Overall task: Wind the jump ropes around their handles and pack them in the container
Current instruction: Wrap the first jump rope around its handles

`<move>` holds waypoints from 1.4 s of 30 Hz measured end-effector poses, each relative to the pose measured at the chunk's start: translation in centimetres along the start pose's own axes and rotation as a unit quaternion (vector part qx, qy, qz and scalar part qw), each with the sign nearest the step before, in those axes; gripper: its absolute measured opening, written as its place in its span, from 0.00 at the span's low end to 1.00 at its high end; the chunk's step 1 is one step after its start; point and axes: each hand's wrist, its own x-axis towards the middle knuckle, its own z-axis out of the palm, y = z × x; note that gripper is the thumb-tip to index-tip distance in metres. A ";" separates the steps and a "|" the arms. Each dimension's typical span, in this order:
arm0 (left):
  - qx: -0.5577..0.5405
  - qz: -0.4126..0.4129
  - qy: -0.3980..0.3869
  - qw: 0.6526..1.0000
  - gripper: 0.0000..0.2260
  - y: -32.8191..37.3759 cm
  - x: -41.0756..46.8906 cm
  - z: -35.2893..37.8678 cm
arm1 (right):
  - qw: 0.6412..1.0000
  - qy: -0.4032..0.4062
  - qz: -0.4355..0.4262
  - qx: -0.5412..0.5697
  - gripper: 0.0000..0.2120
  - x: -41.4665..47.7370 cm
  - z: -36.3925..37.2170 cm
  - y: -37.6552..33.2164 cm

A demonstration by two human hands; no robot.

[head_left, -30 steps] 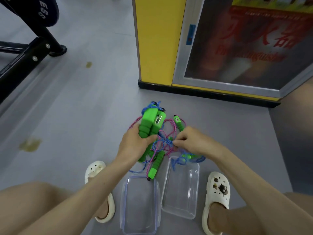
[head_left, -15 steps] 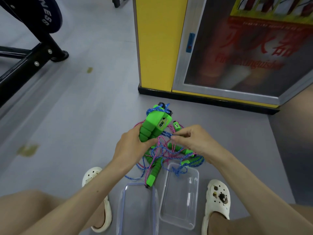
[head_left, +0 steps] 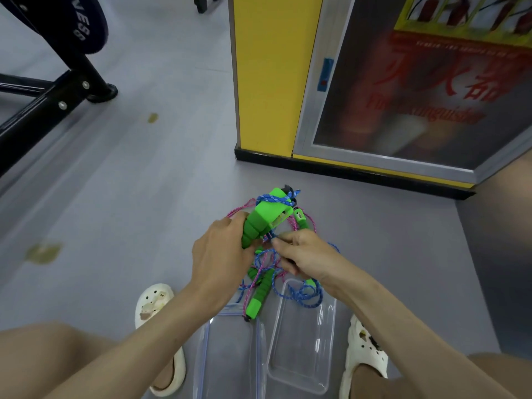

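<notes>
Left hand [head_left: 218, 254] gripped green handle [head_left: 264, 218], blue rope [head_left: 273, 198] wound at its head. Right hand [head_left: 305, 254] pinched rope beside it, above container [head_left: 302, 335].

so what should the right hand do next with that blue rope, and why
Probably wrap the pinched blue rope round the green handles that the left hand grips: the right hand pinches it beside them, and loose loops trail below.
</notes>
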 end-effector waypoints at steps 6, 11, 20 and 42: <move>0.164 0.084 0.044 0.982 0.21 0.0 0.1 0.7 | 0.998 0.056 -0.026 0.024 0.16 0.8 0.4 0.0; 0.165 0.132 0.092 0.973 0.21 0.4 -0.2 1.7 | 0.989 0.116 -0.013 0.088 0.19 0.7 0.9 -0.2; -0.247 -0.025 -0.155 0.956 0.26 1.4 0.5 1.3 | 0.960 0.180 -0.004 0.213 0.20 0.6 -0.3 -0.1; -0.545 -0.220 -0.341 0.733 0.16 1.0 0.8 -1.0 | 0.955 0.091 -0.027 0.279 0.32 1.0 -0.5 0.9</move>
